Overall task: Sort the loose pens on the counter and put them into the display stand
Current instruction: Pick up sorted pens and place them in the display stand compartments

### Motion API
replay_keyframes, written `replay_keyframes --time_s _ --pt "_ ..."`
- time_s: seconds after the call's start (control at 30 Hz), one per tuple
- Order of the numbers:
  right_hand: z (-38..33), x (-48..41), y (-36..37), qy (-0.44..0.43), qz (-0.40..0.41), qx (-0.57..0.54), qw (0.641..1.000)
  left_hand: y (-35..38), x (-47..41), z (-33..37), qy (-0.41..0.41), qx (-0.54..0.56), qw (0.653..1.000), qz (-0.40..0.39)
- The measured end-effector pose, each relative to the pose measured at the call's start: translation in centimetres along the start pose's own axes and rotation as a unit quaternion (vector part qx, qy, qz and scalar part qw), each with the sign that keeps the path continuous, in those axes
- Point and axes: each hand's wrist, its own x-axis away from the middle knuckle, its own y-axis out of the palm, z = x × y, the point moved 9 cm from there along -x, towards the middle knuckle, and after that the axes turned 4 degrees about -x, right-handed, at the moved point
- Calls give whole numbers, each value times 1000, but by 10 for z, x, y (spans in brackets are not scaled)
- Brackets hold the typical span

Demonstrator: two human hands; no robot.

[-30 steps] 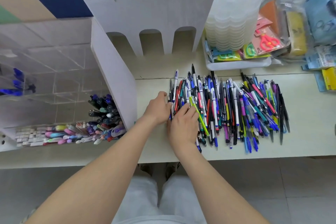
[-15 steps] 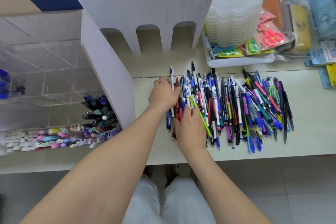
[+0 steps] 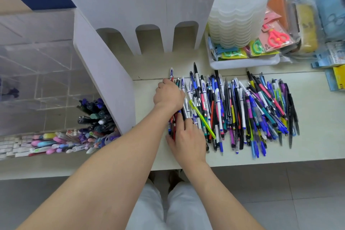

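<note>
Sliding up from the middle of the pile's left edge, the left hand [image 3: 169, 95] now sits over the upper part of the leftmost pens [image 3: 172, 124] (a white-and-blue tip pokes out just above its knuckles), its fingers curled down round that small bunch. The right hand [image 3: 188, 140] lies at the lower end of the same bunch, fingers [image 3: 188, 124] stretched fairly straight on the barrels, thumb out at the left, clasping nothing. These pens belong to the heap of loose multicoloured plastic pens [image 3: 242, 110], which spreads across the centre and right of the frame on the pale bench [image 3: 313, 145].

At the left stands the clear acrylic display stand [image 3: 37, 73], with dark capped pens [image 3: 95, 114] upright in a lower compartment, just beside a white board panel [image 3: 104, 84]. In the upper right, a stack of translucent scalloped tubs [image 3: 240, 15] sits in a white tray [image 3: 242, 64].
</note>
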Motion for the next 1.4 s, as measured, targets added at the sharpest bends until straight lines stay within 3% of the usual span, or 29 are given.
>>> replay_keyframes --time_s 0.33,0.5,0.63,0.83,0.97,1.17,1.4 --pt "0 12 6 -15 -23 -6 1000 10 4 -32 -30 147 987 -53" --pt "-1 14 10 -5 -52 -31 998 19 18 -39 -64 282 955 -61" --pt "1 9 13 10 -92 -83 992 21 38 -44 -112 410 904 -36" --pt "14 4 8 70 -112 -98 986 33 71 -51 -135 464 876 8" --pt "17 9 11 57 -132 -128 981 40 72 -62 -131 505 853 2" --pt "19 26 6 52 -95 -181 977 13 68 -67 -91 483 870 26" --pt "1 22 13 53 -86 -31 994 7 73 -73 -46 273 960 30"
